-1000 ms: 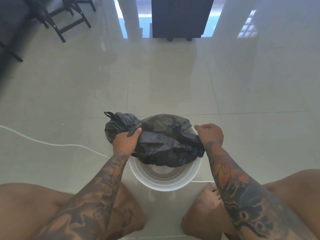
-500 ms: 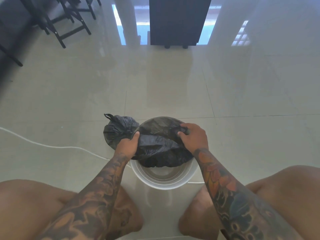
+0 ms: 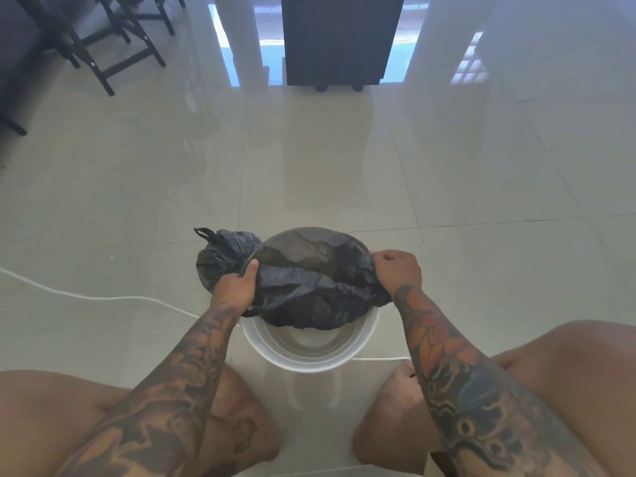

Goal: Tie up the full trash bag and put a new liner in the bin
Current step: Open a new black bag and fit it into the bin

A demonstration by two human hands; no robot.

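A round white bin [image 3: 304,359] stands on the tiled floor between my knees. A black plastic liner [image 3: 309,280] is draped over its far half, stretched over the far rim, while the near half of the bin shows bare white inside. My left hand [image 3: 237,287] grips the liner at the bin's left rim. My right hand [image 3: 395,270] grips the liner's edge at the right rim. A tied black trash bag [image 3: 223,253] with a knotted top sits on the floor just left of the bin, behind my left hand.
A white cord [image 3: 103,297] runs across the floor from the left, behind the bin, and out on the right. Black chair legs [image 3: 113,46] stand at the far left. A dark cabinet on small feet [image 3: 337,39] stands straight ahead.
My right hand has moved from the liner's middle back out to the right rim, pulling the liner wider. My left hand has stayed at the left rim.
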